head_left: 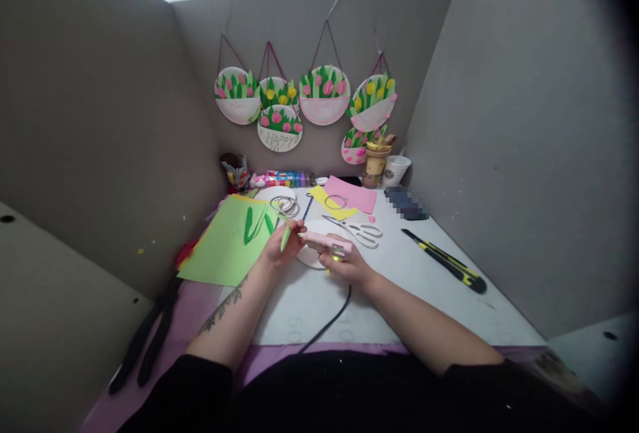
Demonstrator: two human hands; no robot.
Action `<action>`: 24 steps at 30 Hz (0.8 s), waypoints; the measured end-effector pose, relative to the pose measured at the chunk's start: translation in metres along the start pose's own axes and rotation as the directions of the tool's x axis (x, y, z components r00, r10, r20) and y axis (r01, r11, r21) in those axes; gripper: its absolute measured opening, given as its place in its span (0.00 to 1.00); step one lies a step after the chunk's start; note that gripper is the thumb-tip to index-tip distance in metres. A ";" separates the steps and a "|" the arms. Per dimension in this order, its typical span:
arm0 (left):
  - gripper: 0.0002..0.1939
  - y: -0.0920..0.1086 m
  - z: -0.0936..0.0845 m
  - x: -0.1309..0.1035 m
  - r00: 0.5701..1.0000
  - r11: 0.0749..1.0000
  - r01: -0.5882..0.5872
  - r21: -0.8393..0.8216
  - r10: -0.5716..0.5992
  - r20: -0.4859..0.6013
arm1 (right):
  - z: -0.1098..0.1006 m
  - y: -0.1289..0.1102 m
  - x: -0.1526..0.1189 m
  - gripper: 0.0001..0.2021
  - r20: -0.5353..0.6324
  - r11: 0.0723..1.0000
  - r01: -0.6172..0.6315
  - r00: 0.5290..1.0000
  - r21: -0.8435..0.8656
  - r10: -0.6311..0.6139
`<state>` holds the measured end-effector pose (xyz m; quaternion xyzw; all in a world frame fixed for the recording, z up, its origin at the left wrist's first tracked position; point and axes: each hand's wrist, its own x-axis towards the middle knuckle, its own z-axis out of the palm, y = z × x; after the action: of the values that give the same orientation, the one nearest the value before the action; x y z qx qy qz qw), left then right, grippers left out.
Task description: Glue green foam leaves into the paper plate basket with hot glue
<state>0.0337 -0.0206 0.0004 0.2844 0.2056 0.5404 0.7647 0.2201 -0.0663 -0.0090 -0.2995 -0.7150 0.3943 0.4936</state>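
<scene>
My left hand [283, 245] is closed on a light green paper leaf [286, 236], which stands upright from the fingers. Wrapped round the handle of a pink glue gun [327, 245], my right hand [344, 265] holds it level, its tip pointing left close to my left fingertips. A small light glows green on the gun, and a dark cord [327, 326] runs below it. Beneath both hands lies a white paper plate [310, 259], partly hidden. Dark green paper leaves [248, 225] rest on light green sheets [222, 247] left of my left hand.
White-handled scissors [363, 233], a yellow-black cutter [444, 261] and pink paper [352, 195] lie on the white table [399, 306]. Black-handled pliers [154, 333] are at the left edge. Cups [397, 170] stand at the back, below several hanging plate decorations [324, 108].
</scene>
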 end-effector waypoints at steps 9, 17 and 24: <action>0.08 -0.011 0.000 0.000 1.000 0.998 0.018 0.063 -0.017 -0.023 | 0.008 -0.005 -0.001 0.10 0.015 0.982 0.044 0.999 -0.186 -0.042; 0.08 -0.011 -0.001 0.000 1.000 0.998 -0.005 0.064 0.004 0.009 | 0.008 -0.004 -0.001 0.10 0.006 0.981 0.027 1.000 -0.194 -0.026; 0.11 -0.011 -0.001 0.000 1.000 0.998 -0.005 0.060 0.004 0.015 | 0.008 -0.003 -0.001 0.11 0.024 0.975 0.071 0.997 -0.209 -0.068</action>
<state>0.0410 -0.0231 -0.0074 0.3121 0.2153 0.5335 0.7560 0.2125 -0.0714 -0.0084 -0.3214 -0.7667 0.3017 0.4666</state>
